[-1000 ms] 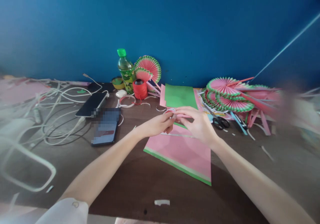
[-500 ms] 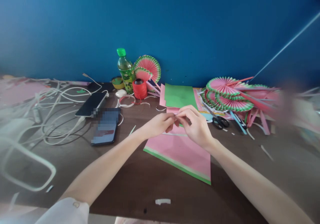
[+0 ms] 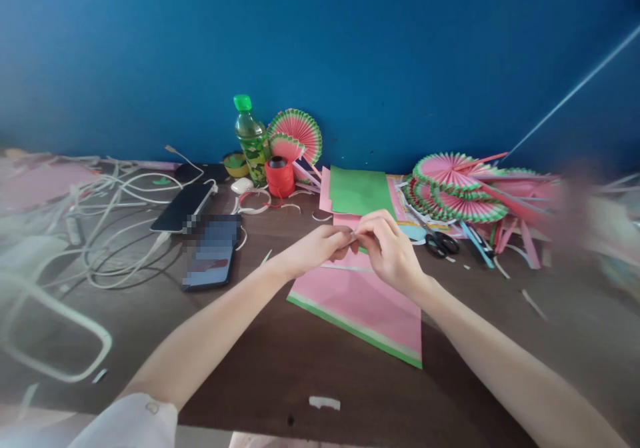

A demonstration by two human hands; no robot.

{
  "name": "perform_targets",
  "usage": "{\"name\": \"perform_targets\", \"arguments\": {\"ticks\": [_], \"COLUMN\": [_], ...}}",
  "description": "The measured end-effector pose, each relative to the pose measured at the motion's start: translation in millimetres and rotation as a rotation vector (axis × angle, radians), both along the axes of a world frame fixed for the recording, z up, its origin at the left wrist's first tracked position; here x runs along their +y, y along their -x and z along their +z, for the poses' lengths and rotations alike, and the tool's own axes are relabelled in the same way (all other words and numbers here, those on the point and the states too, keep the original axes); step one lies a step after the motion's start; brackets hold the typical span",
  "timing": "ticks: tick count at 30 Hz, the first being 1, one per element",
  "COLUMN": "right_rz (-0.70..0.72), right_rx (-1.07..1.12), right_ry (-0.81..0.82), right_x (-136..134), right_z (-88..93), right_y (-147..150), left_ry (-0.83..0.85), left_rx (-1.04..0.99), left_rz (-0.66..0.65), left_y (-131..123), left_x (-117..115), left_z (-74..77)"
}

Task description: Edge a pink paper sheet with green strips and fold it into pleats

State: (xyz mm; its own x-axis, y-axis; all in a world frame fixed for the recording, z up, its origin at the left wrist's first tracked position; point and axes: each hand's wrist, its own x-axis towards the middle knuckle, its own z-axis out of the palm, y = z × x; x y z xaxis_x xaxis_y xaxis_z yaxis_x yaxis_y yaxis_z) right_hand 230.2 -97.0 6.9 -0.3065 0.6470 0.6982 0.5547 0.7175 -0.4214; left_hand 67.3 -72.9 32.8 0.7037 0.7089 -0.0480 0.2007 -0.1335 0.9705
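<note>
My left hand point(image 3: 325, 245) and my right hand point(image 3: 387, 245) meet fingertip to fingertip above the paper. Both are closed in a pinch, and whatever sits between the fingertips is too small to make out. Beneath them lies a pink sheet of paper point(image 3: 365, 305) with a white and green band along its near edge. Behind the hands are a green sheet point(image 3: 361, 191) and more pink paper point(image 3: 325, 191), partly covered by it.
Left are a phone point(image 3: 213, 255), a dark power bank-like device point(image 3: 184, 208) and tangled white cables point(image 3: 107, 261). A green-capped bottle point(image 3: 253, 141) and red thread spool point(image 3: 280, 178) stand behind. On the right lie folded paper fans point(image 3: 450, 175), scissors point(image 3: 441, 243) and a blue cutter point(image 3: 477, 245).
The fingertips have shifted very slightly against each other, still pinched together. The papers and other objects lie as before.
</note>
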Motion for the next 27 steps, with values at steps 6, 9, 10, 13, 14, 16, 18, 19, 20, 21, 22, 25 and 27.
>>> {"name": "perform_targets", "arguments": {"ticks": [6, 9, 10, 13, 14, 16, 18, 19, 20, 21, 22, 25, 27], "right_rz": [0.001, -0.004, -0.007, -0.005, -0.003, -0.009, -0.026, -0.032, -0.032, -0.028, -0.024, -0.023, -0.033], "right_rx": [0.000, -0.002, -0.001, 0.004, 0.006, 0.008, 0.007, 0.007, 0.007, 0.010, 0.015, 0.036, 0.052], "right_ry": [-0.037, -0.040, -0.038, -0.038, -0.037, -0.022, 0.006, 0.020, 0.030, 0.038, 0.042, 0.047, 0.041], "right_x": [-1, -1, -1, 0, 0, 1, 1, 2, 2, 2, 2, 1, 1], "right_z": [-0.5, -0.8, -1.1, -3.1, -4.0, -5.8, -7.2, -7.7, -8.0, -8.3, -8.4, -9.1, -10.2], "right_y": [-1, -1, -1, -1, -1, -1, 0, 1, 1, 2, 3, 4, 5], "left_ry": [0.095, 0.114, 0.116, 0.100, 0.082, 0.012, -0.122, -0.210, -0.301, -0.381, -0.438, -0.456, -0.393], "left_rx": [-0.060, -0.079, -0.080, -0.075, -0.072, -0.046, 0.035, 0.097, 0.163, 0.225, 0.271, 0.283, 0.215], "left_rz": [-0.014, -0.028, -0.030, -0.034, -0.031, -0.002, 0.080, 0.137, 0.197, 0.254, 0.298, 0.343, 0.333], "left_y": [-1, 0, 0, 0, 0, -2, -5, -7, -9, -10, -12, -15, -15], "left_x": [-1, 0, 0, 0, 0, 0, -1, -2, -3, -4, -5, -8, -9], "left_z": [0.3, -1.9, -2.6, -4.1, -4.6, -6.1, -8.4, -9.9, -11.6, -13.3, -15.1, -19.2, -20.2]}}
